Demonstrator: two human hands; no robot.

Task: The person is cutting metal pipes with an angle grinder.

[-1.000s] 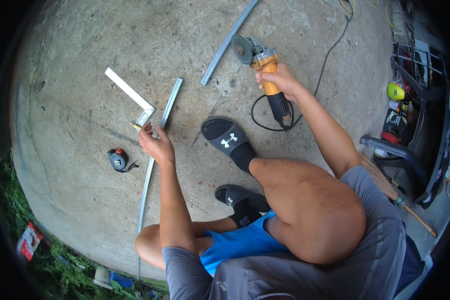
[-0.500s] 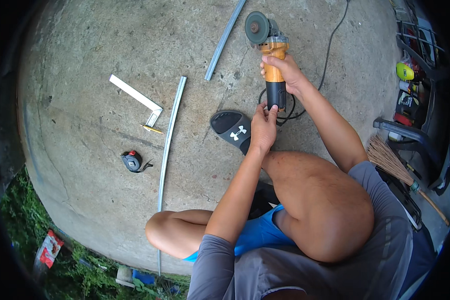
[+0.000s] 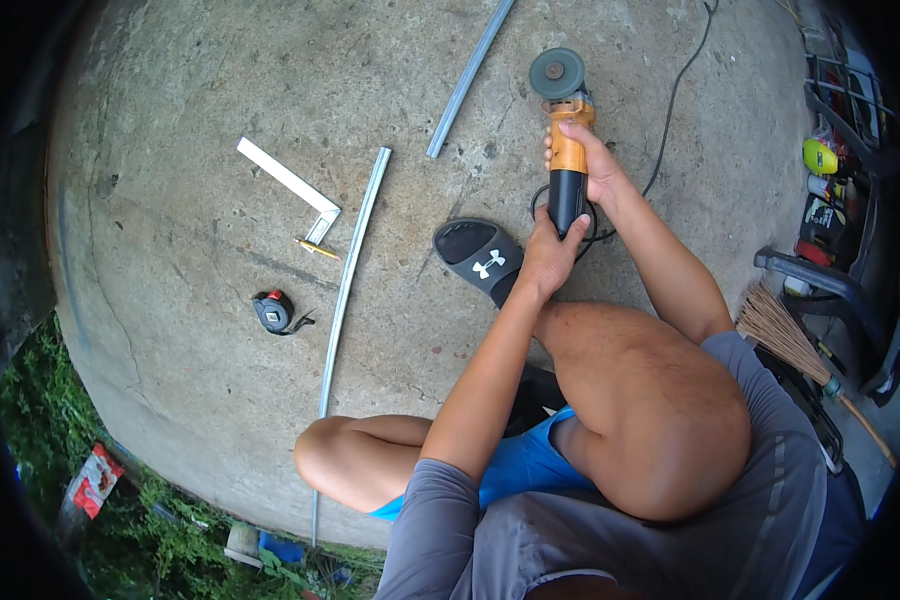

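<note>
An orange and black angle grinder is held above the concrete, its grey disc pointing away from me. My right hand wraps round the orange body just behind the head. At the black rear end, my left hand is closed on the handle, thumb along its side. Two metal channel strips lie on the ground to the left: a long one that runs under my bent leg, and another farther off. Beside the long strip are a white try square, a yellow pencil and a black and red tape measure.
My sandalled foot rests near the grinder. Its dark cord trails across the concrete. A straw broom and a rack with assorted items stand at the right. Green plants border the lower left.
The grinder has tilted, so its disc faces more upward and sits nearer me. My left hand's grip has moved up round the handle's end. The whole view has shifted slightly.
</note>
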